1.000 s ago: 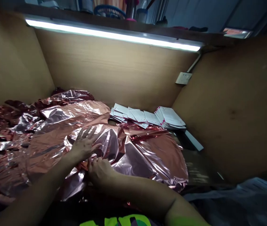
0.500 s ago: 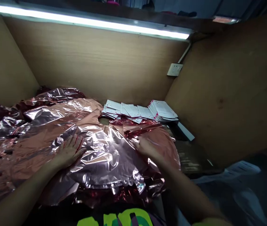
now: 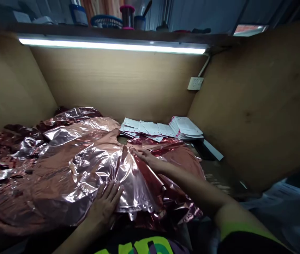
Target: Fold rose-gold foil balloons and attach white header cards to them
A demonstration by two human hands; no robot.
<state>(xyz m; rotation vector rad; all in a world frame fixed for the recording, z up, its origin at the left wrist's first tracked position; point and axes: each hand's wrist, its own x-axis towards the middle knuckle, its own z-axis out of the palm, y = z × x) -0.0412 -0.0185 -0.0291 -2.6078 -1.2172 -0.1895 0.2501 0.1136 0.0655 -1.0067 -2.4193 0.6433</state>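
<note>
A flat, uninflated rose-gold foil balloon (image 3: 132,190) lies in front of me, with creases running down its middle and small holed tabs along its near edge. My left hand (image 3: 105,203) rests palm down on its near part, fingers stretched out. At the upper right of the same foil, my right hand (image 3: 148,160) has its fingers on a folded edge and seems to grip it; its thumb is hidden. Beneath the fold a darker pink side shows. More flat foil balloons (image 3: 52,169) are spread in layers to the left and underneath.
White printed cards (image 3: 150,128) lie overlapping at the back, beside a stack of them (image 3: 187,127). A socket (image 3: 195,83) is on the wooden back wall. Overhead, a tube light (image 3: 113,46) runs under a shelf holding a spool (image 3: 127,16) and a blue basket (image 3: 106,21). Clear plastic (image 3: 285,192) hangs at right.
My left hand has slid right and nearer to me. My right hand has moved left, and the foil's right edge has come left with it, bunching the middle. The view has tilted up slightly.
</note>
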